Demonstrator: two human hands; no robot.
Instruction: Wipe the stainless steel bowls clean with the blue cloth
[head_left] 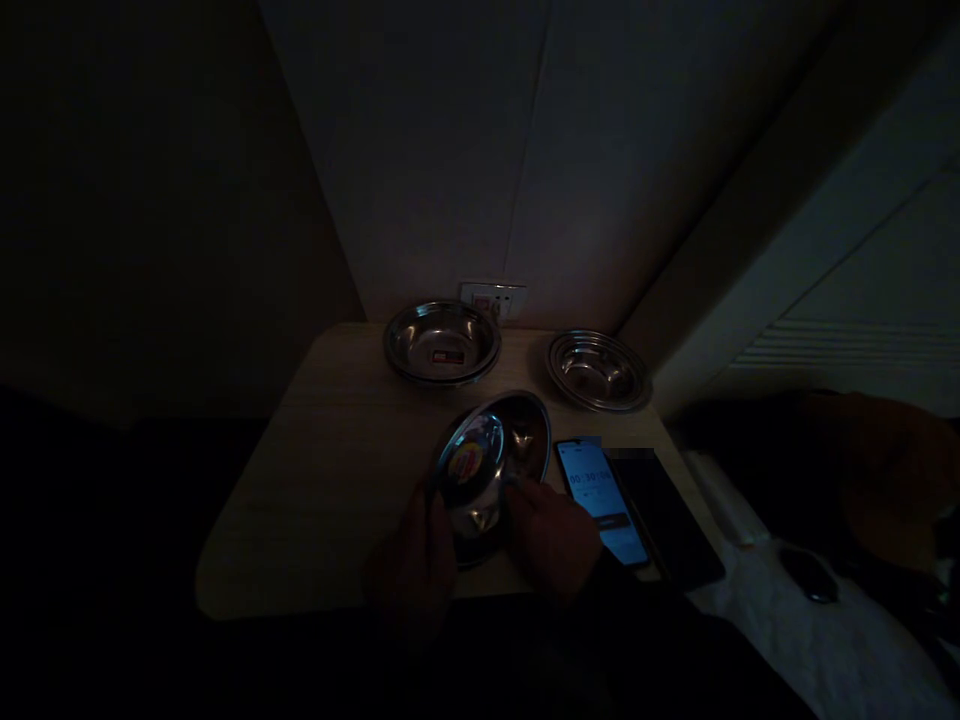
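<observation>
In dim light, a steel bowl point(491, 455) with a coloured sticker is tilted up on the near part of a small wooden table point(330, 480). My left hand point(412, 565) grips its left rim with fingers curled. My right hand point(551, 535) holds its right rim, fingers closed on the edge. Two more steel bowls stand upright at the back: one with a sticker point(442, 342) at centre and a plain one point(598, 370) to the right.
A lit phone point(600, 500) showing a timer lies right of my right hand, beside a dark phone point(664, 515). A wall socket point(493, 298) sits behind the bowls. White bedding point(810, 640) and a small dark object point(808, 575) lie at right.
</observation>
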